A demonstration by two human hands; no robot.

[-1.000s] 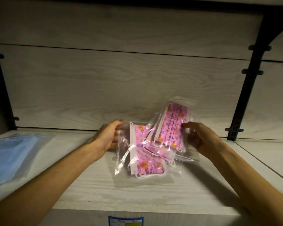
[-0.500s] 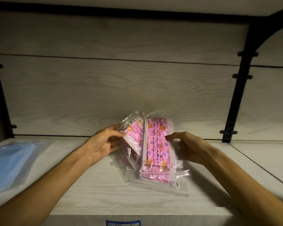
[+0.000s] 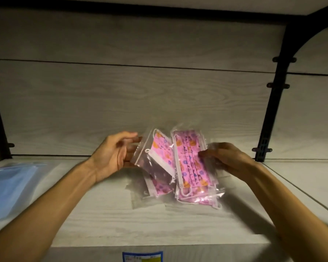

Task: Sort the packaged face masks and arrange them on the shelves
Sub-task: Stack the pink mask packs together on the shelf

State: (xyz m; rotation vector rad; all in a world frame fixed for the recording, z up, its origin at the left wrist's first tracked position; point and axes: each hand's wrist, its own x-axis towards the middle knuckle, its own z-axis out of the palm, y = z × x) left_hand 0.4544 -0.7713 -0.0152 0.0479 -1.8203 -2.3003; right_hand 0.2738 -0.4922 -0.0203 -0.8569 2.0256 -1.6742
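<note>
At the centre of the frame the pink packs (image 3: 192, 165) stand leaning against the back wall on the shelf (image 3: 178, 227), with the blue packs (image 3: 9, 188) lying at the left edge. The right hand (image 3: 227, 160) pinches the front pack's right edge; the left hand (image 3: 114, 154) has fingers spread and loose, touching the rear pack's left edge. These should be light, floppy and slick, so grip the film borders and support from both sides.
</note>
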